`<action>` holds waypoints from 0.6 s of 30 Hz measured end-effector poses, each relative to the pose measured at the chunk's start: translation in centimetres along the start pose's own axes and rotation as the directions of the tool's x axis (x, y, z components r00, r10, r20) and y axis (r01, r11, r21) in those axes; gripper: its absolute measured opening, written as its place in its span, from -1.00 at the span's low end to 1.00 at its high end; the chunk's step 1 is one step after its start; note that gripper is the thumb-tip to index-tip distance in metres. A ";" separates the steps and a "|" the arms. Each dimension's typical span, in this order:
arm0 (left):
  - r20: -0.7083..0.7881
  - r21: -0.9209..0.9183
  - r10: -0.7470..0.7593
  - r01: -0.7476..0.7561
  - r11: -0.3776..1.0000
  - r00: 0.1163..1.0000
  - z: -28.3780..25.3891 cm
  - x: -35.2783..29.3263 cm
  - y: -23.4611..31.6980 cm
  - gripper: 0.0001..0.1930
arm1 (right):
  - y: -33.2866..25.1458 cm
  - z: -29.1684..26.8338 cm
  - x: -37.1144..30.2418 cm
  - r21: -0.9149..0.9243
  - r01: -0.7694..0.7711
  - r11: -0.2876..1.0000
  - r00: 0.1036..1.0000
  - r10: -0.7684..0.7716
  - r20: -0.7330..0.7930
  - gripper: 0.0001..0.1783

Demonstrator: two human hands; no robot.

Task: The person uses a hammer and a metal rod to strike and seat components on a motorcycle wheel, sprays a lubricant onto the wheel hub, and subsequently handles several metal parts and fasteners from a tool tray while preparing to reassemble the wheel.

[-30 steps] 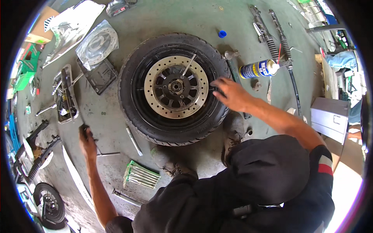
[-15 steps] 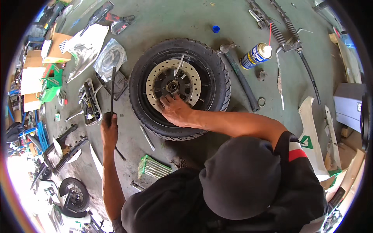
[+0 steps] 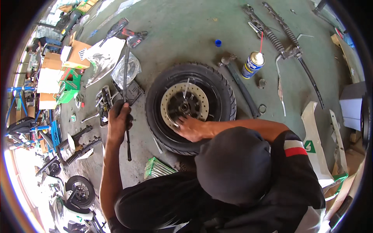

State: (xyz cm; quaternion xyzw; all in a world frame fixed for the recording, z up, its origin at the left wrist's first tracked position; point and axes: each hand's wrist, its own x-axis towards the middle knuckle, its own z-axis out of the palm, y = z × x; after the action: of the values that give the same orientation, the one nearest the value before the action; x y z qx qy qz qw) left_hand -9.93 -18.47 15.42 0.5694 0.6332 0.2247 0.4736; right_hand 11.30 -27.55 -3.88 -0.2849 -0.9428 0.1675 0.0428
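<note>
A motorcycle wheel with a black tyre [image 3: 225, 93] lies flat on the floor in front of me. A pale, drilled brake disc [image 3: 201, 89] faces up around its dark hub [image 3: 186, 106]. My right hand [image 3: 192, 129] reaches across the tyre. Its fingers bend down onto the near side of the disc beside the hub; what they pinch, if anything, is hidden. A thin shiny metal piece [image 3: 186, 87] stands up on the disc's far side. To the wheel's left, my left hand [image 3: 119, 118] is closed round a long dark metal bar [image 3: 125, 73], held away from the wheel.
Right of the wheel lie a hammer [image 3: 241, 87] and an upright spray can [image 3: 253, 65], with fork legs [image 3: 287, 35] beyond. A cordless drill [image 3: 134, 37], a tool tray [image 3: 104, 103] and cardboard boxes [image 3: 50, 79] stand at left. Green-wrapped parts [image 3: 157, 169] lie near my leg.
The view has shifted, so the wheel sits lower and farther right. My left hand still grips the bar, now more upright. My right hand stays at the disc beside the hub.
</note>
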 end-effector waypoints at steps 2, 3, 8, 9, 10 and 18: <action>-0.005 -0.095 0.001 -0.001 0.995 1.000 1.4 0.6 0.3 -0.77 | 0.3 0.4 -0.5 0.040 0.036 0.999 0.999 -0.037 0.015 -0.22; -0.013 -0.171 -0.012 0.010 0.985 1.000 1.6 0.6 0.3 -0.77 | 0.1 0.0 -0.1 0.128 0.008 0.992 0.994 -0.022 0.105 -0.20; 0.087 -0.596 -0.078 0.115 0.795 0.993 3.5 5.9 0.4 -0.68 | 0.8 -4.7 -3.1 0.694 0.024 0.720 0.953 0.192 -0.233 -0.09; 0.079 -0.604 -0.090 0.120 0.788 0.993 4.2 6.1 2.2 -0.68 | 1.1 -7.3 -3.8 0.720 -0.009 0.694 0.932 0.266 -0.245 -0.03; 0.115 -0.640 -0.098 0.149 0.754 0.989 5.1 6.5 4.2 -0.64 | 2.1 -8.6 -4.4 0.729 0.001 0.684 0.897 0.322 -0.303 -0.04; 0.338 -0.651 -0.139 0.338 0.680 0.931 10.9 7.4 7.7 -0.56 | 9.8 -17.2 -7.1 0.757 -0.097 0.647 0.450 0.707 -0.547 -0.63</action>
State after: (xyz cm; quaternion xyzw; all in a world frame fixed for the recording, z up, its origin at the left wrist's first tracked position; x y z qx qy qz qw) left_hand 4.03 -12.35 14.31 0.2839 0.5019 0.3058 0.7576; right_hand 25.33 -18.81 9.08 -0.5273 -0.5903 0.3259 0.5171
